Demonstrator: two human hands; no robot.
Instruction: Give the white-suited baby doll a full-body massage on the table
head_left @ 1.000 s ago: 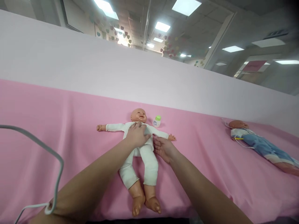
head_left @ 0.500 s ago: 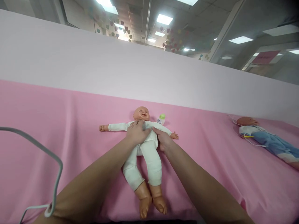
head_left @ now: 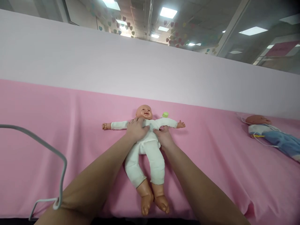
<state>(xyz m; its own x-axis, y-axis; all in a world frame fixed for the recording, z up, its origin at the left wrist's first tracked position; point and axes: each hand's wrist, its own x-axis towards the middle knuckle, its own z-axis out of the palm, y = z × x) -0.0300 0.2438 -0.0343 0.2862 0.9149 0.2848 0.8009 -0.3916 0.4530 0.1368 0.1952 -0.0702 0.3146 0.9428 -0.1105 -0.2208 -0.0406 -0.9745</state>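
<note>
A baby doll (head_left: pixel 151 140) in a white suit lies on its back, head away from me, arms spread wide and legs toward me. My left hand (head_left: pixel 137 128) wraps the left side of its chest, with the fingers up near its shoulder and the thumb across the front. On the other side my right hand (head_left: pixel 164 136) grips the torso just below the doll's arm, thumb on the chest. The fingers of that hand are partly hidden behind the doll. Beyond its right-side arm a green-capped bottle (head_left: pixel 165 114) shows only its top.
Pink sheeting (head_left: pixel 93 162) covers the surface. A second doll (head_left: pixel 276 132) in blue and white lies at the right, with a thin white cord and a yellow strip. A grey bent tube (head_left: pixel 47 148) reaches in from the left. Behind stands a white wall (head_left: pixel 140 75) below glass.
My right hand has shifted up under the doll's arm on that side. That arm has risen and now hides most of the bottle. My left hand stays on the chest.
</note>
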